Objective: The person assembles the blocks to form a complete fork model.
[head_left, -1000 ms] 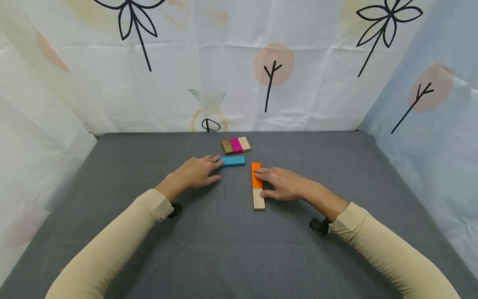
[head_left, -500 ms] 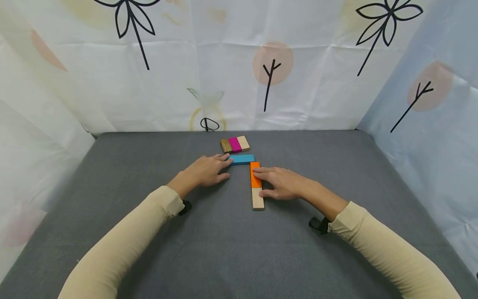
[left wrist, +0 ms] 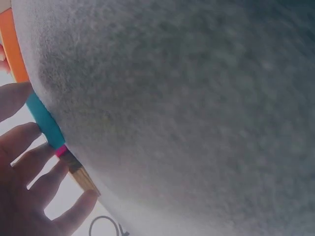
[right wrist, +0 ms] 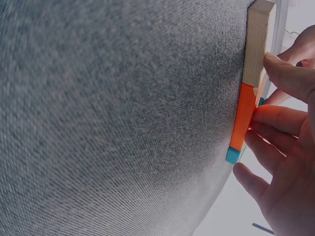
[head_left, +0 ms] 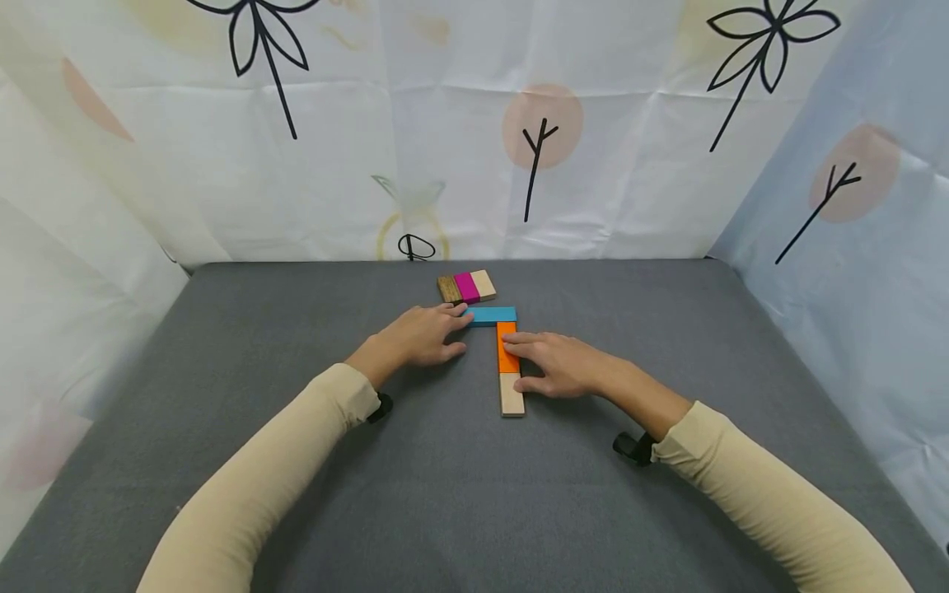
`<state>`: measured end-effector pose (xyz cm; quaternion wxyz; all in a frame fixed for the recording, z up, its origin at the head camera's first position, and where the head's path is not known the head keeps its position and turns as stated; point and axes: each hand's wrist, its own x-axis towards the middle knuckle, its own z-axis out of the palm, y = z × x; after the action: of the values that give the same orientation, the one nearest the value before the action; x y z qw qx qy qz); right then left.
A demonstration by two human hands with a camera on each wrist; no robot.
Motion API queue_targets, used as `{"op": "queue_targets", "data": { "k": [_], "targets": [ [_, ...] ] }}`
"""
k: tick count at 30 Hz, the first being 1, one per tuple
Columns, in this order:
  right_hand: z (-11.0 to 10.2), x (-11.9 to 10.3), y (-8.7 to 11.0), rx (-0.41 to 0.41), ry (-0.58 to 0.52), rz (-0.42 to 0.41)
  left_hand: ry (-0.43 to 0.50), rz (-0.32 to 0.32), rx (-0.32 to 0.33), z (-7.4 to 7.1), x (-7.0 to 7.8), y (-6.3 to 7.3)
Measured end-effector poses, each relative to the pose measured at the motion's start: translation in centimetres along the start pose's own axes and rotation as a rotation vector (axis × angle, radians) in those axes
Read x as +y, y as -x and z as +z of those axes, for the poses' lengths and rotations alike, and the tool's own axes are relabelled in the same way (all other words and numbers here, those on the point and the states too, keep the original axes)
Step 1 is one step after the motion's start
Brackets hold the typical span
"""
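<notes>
The left hand, fingers straight and slightly spread, touches the blue block at its 9 o'clock end. The right hand, fingers extended together, rests on the orange block.

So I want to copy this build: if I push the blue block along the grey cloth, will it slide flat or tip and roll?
The blue block lies flat and low, so it will probably slide, not tip. Its square edges make rolling unlikely. It looks like painted wood, likely stiff and light; the left hand touches only its end with straight fingers.
</notes>
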<state>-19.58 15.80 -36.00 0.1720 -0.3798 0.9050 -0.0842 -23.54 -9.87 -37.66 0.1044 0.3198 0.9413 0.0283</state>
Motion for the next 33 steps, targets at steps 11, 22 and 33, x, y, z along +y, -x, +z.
{"op": "queue_targets", "data": {
  "k": [11,22,33],
  "targets": [
    [0.1,-0.1,0.0,0.004,-0.013,0.009,0.0,0.01,0.01,0.1,0.9,-0.9],
    [0.1,0.1,0.1,0.006,-0.011,0.017,-0.024,0.023,0.008,0.0,1.3,-1.6],
    [0.1,0.1,0.1,0.008,-0.004,0.003,-0.015,0.03,-0.003,-0.1,1.4,-2.0]
  ]
}}
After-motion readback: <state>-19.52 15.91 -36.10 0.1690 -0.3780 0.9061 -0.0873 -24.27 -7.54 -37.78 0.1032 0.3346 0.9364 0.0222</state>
